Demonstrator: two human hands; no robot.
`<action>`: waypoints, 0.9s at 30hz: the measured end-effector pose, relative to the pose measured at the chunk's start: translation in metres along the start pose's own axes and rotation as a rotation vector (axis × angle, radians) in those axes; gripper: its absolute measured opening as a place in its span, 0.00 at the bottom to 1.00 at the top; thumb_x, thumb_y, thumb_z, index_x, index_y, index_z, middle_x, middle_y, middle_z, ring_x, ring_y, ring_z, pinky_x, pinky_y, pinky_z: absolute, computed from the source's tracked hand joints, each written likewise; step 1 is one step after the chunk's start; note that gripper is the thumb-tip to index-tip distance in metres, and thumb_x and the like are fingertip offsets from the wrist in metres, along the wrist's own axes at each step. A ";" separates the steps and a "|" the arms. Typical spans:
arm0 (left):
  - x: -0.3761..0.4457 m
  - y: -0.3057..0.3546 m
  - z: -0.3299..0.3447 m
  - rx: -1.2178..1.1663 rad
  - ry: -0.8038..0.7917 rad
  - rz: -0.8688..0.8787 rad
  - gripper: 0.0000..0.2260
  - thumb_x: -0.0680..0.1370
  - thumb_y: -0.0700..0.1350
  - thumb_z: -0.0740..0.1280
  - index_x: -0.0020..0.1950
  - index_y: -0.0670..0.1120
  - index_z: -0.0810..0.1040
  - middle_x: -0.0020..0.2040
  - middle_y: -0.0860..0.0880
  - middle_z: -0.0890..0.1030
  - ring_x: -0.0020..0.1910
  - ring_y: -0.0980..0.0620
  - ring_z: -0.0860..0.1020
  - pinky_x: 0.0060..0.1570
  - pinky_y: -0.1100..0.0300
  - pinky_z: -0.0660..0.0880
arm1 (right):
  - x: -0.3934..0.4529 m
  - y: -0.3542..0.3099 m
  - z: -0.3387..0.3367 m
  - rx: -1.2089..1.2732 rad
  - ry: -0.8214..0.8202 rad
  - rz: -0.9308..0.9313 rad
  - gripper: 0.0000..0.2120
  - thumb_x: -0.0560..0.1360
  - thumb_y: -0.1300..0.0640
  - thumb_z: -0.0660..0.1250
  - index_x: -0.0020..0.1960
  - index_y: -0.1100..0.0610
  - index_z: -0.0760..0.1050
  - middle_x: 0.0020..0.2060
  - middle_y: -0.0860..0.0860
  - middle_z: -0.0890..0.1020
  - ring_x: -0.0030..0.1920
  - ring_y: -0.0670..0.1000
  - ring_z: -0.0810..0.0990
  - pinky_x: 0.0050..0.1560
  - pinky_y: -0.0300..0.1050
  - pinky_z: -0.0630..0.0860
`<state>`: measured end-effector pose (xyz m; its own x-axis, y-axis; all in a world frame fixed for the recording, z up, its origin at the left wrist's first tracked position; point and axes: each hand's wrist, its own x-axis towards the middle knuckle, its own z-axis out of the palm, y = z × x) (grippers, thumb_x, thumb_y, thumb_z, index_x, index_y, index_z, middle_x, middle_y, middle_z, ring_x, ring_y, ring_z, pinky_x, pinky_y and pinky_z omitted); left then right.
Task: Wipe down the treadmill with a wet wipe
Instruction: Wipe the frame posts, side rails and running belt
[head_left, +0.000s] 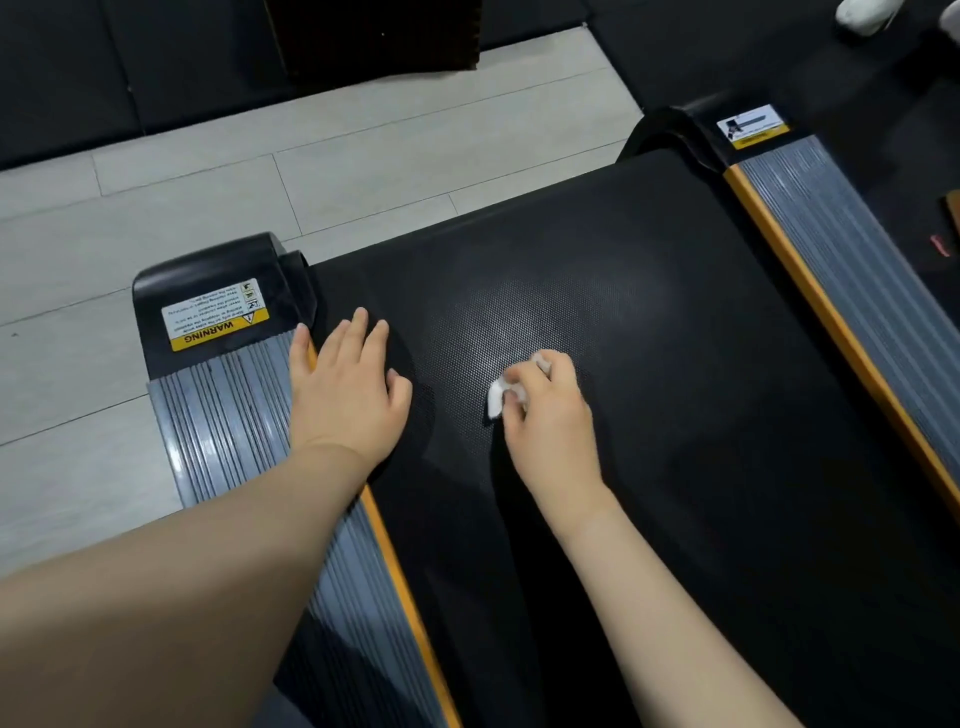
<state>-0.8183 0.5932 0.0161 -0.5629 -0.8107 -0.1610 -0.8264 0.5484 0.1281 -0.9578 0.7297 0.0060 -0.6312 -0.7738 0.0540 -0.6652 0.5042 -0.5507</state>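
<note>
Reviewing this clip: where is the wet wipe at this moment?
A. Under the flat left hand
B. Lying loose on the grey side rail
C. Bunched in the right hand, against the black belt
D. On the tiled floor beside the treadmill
C: the white wet wipe is bunched in the curled fingers of the right hand on the black belt, while the left hand lies flat with nothing in it.

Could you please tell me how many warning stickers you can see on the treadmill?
2. One warning sticker sits on the black end cap beside the left hand; the other sticker is on the far right end cap. Others may lie outside the view.
</note>
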 end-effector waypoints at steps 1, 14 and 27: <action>0.000 0.000 0.000 0.004 -0.003 -0.001 0.25 0.80 0.51 0.55 0.77 0.47 0.63 0.79 0.46 0.61 0.77 0.49 0.59 0.77 0.44 0.40 | -0.003 -0.002 0.002 0.017 -0.024 -0.049 0.11 0.75 0.64 0.67 0.57 0.59 0.77 0.59 0.54 0.74 0.51 0.55 0.78 0.51 0.49 0.78; -0.002 -0.002 0.001 0.043 -0.047 0.204 0.23 0.78 0.54 0.51 0.73 0.60 0.70 0.75 0.53 0.68 0.75 0.49 0.64 0.74 0.45 0.55 | 0.058 0.065 -0.057 -0.142 0.095 0.200 0.09 0.74 0.61 0.59 0.49 0.61 0.77 0.45 0.61 0.79 0.44 0.63 0.80 0.45 0.51 0.75; 0.001 -0.006 0.002 -0.022 -0.132 0.348 0.23 0.78 0.54 0.51 0.71 0.58 0.73 0.74 0.56 0.69 0.75 0.50 0.65 0.73 0.49 0.64 | 0.078 0.115 -0.078 -0.210 0.112 0.178 0.10 0.74 0.63 0.61 0.52 0.58 0.77 0.49 0.58 0.78 0.47 0.60 0.78 0.50 0.50 0.73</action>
<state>-0.8137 0.5890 0.0133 -0.8082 -0.5426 -0.2288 -0.5858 0.7806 0.2181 -1.1145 0.7572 0.0114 -0.7777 -0.6247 0.0703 -0.6006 0.7054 -0.3763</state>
